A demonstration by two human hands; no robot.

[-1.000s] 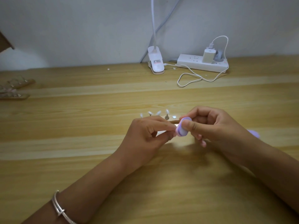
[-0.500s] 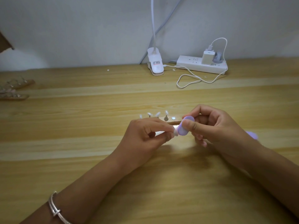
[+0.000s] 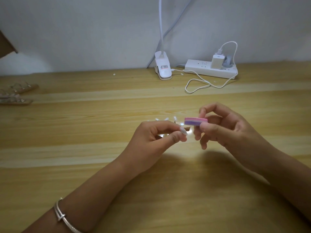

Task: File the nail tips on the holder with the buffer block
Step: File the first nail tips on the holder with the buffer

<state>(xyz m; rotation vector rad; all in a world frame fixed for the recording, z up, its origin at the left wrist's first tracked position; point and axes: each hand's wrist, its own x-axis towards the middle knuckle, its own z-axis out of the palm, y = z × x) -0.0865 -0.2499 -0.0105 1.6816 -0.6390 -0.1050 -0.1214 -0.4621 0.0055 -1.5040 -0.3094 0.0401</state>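
My left hand (image 3: pixel 151 137) pinches one nail tip (image 3: pixel 183 131). My right hand (image 3: pixel 223 130) grips the buffer block (image 3: pixel 195 121) level, just above and right of that tip. The holder (image 3: pixel 188 130) lies on the table (image 3: pixel 101 148) behind the left fingers.

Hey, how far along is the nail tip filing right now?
Done: nothing shows which tips are finished. In hand: the left hand pinches one nail tip; the right hand holds the buffer block just above it, apart. Left: filing this tip, then likely the three tips standing on the holder behind the hands.
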